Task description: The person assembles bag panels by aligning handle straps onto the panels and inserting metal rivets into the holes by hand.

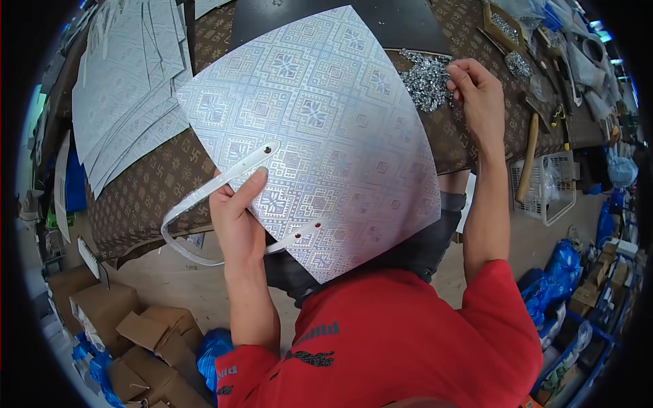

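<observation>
My left hand [239, 214] grips the edge of a silvery-white patterned sheet [320, 136], with the thumb on top. A white strap [194, 197] loops out past that edge. One strap end lies on the sheet under my thumb and carries a dark red stud; two more red studs show near the lower edge. On the table, a heap of small shiny metal pieces [427, 81] glitters beside the sheet's right edge. At the heap's right side is my right hand [479, 92], thumb and forefinger pinched together. Whatever sits between those fingertips is too small to make out.
Stacked patterned sheets [129, 102] lie on the left of the brown patterned tablecloth [163, 166]. A wooden-handled tool [528, 158] hangs at the right edge above a white basket [554, 187]. Cardboard boxes [153, 336] stand lower left; blue bags [561, 268] lie on the right.
</observation>
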Demonstrator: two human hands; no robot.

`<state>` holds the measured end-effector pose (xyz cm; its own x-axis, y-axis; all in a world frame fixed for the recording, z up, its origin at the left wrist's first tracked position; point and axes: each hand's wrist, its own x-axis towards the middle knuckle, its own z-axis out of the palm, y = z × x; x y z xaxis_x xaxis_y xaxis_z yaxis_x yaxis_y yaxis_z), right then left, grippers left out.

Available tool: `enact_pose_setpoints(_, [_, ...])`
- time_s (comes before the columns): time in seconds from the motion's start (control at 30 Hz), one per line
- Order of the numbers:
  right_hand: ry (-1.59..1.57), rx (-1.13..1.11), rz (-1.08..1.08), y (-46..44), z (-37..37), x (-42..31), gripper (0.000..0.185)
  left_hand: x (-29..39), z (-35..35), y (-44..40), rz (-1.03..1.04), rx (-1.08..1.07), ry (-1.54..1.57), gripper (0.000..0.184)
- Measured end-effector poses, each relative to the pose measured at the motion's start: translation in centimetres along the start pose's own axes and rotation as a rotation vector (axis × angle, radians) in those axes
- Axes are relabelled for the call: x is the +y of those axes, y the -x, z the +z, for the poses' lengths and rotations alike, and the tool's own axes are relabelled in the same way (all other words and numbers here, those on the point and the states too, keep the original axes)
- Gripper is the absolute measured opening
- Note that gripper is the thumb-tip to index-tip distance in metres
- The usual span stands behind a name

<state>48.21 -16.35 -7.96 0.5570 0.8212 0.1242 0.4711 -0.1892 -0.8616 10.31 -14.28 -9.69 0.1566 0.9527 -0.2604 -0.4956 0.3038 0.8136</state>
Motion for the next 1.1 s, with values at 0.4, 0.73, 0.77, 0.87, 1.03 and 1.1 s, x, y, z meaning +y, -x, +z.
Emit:
enact_pose_setpoints(0.4, [-0.569,-0.229,0.022,2.1,2.2,-2.5,0.015,0.0,0.2,0.1,0.028,-0.028,0.009,0.046])
enact_pose_setpoints(0.73, [-0.763,-0.445,0.046,4.6,10.3,-7.2,0.021,0.0,0.2,0.1,0.014,-0.021,0.009,0.045])
enact_pose_setpoints(0.77, [-0.773,-0.46,0.049,4.9,10.8,-7.8,0.021,0.1,0.2,0.1,0.003,-0.038,0.022,0.045])
enact_pose_setpoints(0.87, [-0.673,-0.474,0.017,5.5,11.6,-8.9,0.021,0.4,0.2,0.1,-0.007,-0.054,0.041,0.044])
enact_pose_setpoints(1.03, [-0.645,-0.511,-0.034,6.2,12.0,-9.9,0.018,0.4,0.3,0.1,-0.017,-0.067,0.055,0.043])
enact_pose_setpoints(1.1, [-0.621,-0.559,-0.09,5.9,12.1,-9.7,0.016,0.4,0.3,0.0,-0.02,-0.068,0.052,0.043])
